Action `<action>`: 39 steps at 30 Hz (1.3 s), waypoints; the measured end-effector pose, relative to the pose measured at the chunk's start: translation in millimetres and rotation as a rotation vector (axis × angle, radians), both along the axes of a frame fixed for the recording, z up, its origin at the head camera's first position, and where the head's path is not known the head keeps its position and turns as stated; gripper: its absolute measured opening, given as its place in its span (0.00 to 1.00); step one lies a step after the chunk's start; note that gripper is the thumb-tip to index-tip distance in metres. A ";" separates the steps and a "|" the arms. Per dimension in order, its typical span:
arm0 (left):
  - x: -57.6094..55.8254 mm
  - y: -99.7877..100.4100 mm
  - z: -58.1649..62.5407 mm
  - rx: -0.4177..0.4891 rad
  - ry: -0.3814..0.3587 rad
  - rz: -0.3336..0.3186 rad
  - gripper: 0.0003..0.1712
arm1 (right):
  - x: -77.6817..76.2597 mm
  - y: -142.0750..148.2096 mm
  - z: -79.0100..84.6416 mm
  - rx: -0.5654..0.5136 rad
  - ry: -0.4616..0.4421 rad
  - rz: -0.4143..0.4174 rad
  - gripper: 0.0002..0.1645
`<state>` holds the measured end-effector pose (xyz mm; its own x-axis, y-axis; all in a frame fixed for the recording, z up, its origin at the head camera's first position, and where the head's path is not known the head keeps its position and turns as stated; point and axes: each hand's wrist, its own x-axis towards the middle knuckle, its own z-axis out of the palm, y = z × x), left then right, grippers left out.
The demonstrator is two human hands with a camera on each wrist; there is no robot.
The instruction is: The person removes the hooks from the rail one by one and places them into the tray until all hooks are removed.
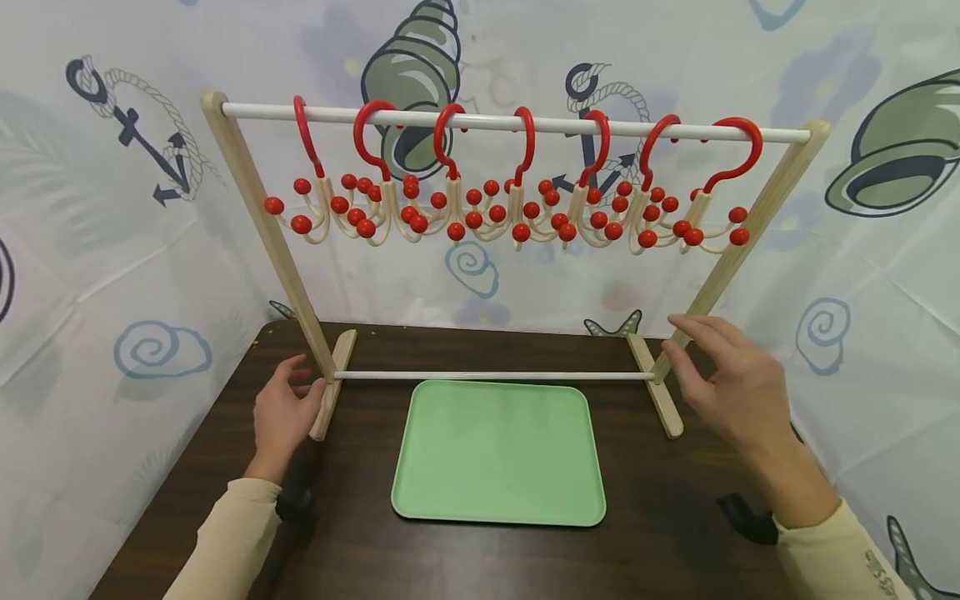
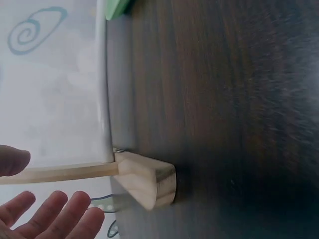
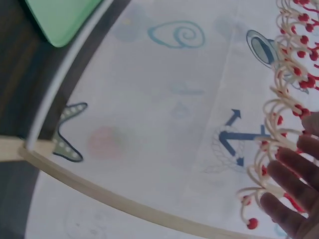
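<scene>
A dark-brown wood-grain tabletop (image 1: 510,567) carries a pale-wood rack (image 1: 275,250) and, before it, a light-green rectangular tray (image 1: 498,454), with seven red-hooked cream hangers (image 1: 453,200) hanging along the rack's top and right hand (image 1: 727,379) and left hand (image 1: 285,408) beside its uprights, each grip wide.

The person wears long sleeves in a pale cream fabric. The left sleeve (image 1: 228,533) is softly wrinkled near its cuff, and the right sleeve (image 1: 840,554) bears small dark lettering (image 1: 879,573), too small to read with certainty. A compact black device (image 1: 296,505) with a rounded outline juts from the left cuff; another black device (image 1: 748,518), longer in shape, sticks out at the right cuff. Beyond the cuffs, the left hand (image 1: 288,410) and right hand (image 1: 738,387) are bare.
</scene>
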<state>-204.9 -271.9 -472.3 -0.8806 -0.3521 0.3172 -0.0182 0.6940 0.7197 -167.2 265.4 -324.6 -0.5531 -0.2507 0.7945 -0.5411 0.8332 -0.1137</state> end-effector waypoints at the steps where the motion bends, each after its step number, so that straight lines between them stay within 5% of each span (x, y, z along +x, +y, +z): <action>1: -4.6 -0.2 -1.0 0.007 -0.006 0.005 0.28 | -1.6 -0.3 5.3 -0.032 0.017 -0.014 0.21; 7: -25.7 -0.5 -5.0 0.000 -0.071 0.017 0.29 | -16.2 1.9 33.7 -0.144 0.081 -0.119 0.20; 13: -37.8 -0.7 -10.5 -0.020 -0.086 0.023 0.27 | -38.9 6.7 57.3 -0.218 0.054 -0.175 0.25; 21: -47.5 -0.4 -12.5 -0.025 -0.073 0.114 0.23 | -73.3 11.8 92.0 -0.313 -0.154 -0.257 0.32; 30: -55.6 -5.2 -19.0 -0.087 -0.039 0.146 0.19 | -100.0 20.5 111.5 -0.317 -0.521 -0.303 0.39; 39: -57.2 -0.7 -22.0 -0.118 0.006 0.137 0.15 | -109.4 23.6 108.5 -0.331 -0.567 -0.272 0.37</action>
